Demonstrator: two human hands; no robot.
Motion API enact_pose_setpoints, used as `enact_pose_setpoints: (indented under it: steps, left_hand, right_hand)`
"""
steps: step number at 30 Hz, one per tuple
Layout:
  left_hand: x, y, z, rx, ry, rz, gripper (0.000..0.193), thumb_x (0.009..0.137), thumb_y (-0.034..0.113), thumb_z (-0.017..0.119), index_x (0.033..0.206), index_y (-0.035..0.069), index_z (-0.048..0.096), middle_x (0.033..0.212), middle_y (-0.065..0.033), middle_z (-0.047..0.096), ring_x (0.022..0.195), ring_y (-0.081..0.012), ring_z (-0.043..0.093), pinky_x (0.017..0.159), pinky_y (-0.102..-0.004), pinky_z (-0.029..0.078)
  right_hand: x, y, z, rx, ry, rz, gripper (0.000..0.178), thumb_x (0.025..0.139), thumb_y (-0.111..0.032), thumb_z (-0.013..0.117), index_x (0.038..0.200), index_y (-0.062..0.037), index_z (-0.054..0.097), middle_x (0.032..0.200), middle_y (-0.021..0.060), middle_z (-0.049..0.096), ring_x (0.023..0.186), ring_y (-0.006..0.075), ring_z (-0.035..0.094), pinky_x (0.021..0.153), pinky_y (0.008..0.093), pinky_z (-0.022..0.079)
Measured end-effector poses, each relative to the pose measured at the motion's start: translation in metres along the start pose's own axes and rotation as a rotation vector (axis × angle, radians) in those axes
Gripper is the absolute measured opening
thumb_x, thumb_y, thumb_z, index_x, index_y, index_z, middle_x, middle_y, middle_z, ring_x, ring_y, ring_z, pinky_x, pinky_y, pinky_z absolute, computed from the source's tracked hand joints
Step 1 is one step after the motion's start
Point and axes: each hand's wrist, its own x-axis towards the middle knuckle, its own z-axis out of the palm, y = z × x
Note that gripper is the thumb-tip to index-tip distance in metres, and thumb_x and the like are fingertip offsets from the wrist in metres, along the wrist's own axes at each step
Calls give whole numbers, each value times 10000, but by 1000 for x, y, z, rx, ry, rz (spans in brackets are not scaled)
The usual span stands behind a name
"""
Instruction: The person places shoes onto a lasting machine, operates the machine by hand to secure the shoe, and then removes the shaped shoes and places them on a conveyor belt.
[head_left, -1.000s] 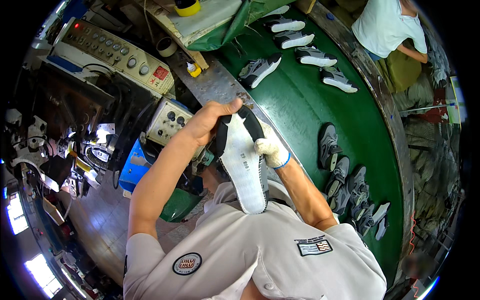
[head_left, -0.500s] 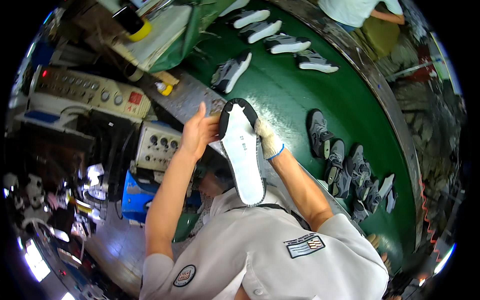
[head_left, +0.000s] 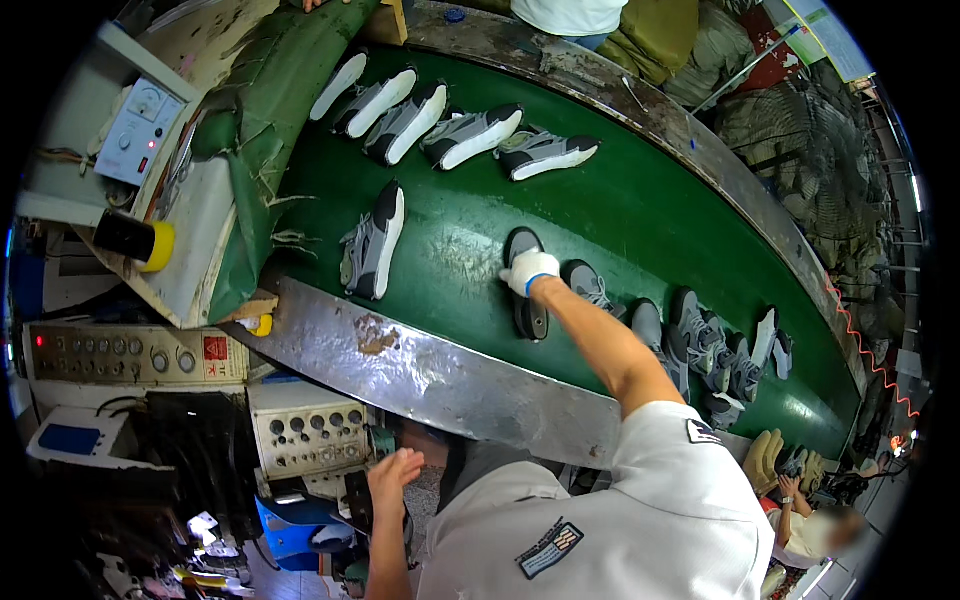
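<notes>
My right hand (head_left: 529,270), in a pale knit glove with a blue cuff edge, reaches out over the green work surface. Its fingers are closed over the middle of a dark grey sports shoe (head_left: 531,318), which stands sole down. The glove hides part of the upper. Nearer to my body, my bare left hand (head_left: 395,481) is in the air beside the control panel, empty, with its fingers partly spread. Just right of the gripped shoe stands a grey lace-up shoe (head_left: 588,282).
More grey shoes (head_left: 700,335) cluster at the right. Several shoes with white soles (head_left: 470,138) lie along the far left, and one lies alone (head_left: 375,240). A metal ledge (head_left: 440,385) borders the near side. Control panels (head_left: 312,432) stand left; a person (head_left: 815,530) sits lower right.
The shoe held sole-up between my hands is no longer there. My right hand has reached out to a shoe on the green surface; my left has drawn back. The view has shifted.
</notes>
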Motion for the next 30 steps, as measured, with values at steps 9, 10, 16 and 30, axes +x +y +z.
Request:
enact_pose_setpoints:
  steps: [9, 10, 16, 30]
  left_hand:
    - [18, -23, -1, 88, 45, -130, 375, 969, 282, 655, 1101, -67, 697, 1010, -171, 752, 911, -236, 739, 788, -346, 580]
    - [21, -17, 1, 76, 71, -156, 374, 966, 271, 662, 1108, -74, 694, 1014, -170, 751, 910, -238, 737, 789, -345, 579]
    - [21, -34, 3, -72, 57, -183, 362, 971, 246, 672, 1138, -74, 690, 1023, -155, 751, 914, -224, 729, 797, -318, 568]
    - [-28, 117, -89, -260, 40, 590, 426, 1005, 270, 614, 1309, -27, 616, 1106, -93, 718, 953, -174, 687, 879, -337, 548]
  right_hand:
    - [206, 71, -95, 1411, 411, 433, 959, 748, -531, 836, 1469, -18, 467, 1303, 266, 614, 1084, 375, 665, 840, 452, 571]
    - [224, 66, -97, 1546, 684, 364, 1133, 704, -355, 888, 1532, -130, 148, 1436, 248, 485, 1234, 345, 556, 1003, 428, 451]
    - [221, 44, -89, 2075, 565, 244, 513, 812, -116, 806, 1271, -20, 597, 1194, 119, 684, 1071, 266, 662, 907, 461, 554]
    - [-253, -191, 75, 2095, -1123, -220, 397, 1020, -313, 565, 1255, 4, 610, 1132, 161, 701, 1029, 274, 683, 958, 420, 544]
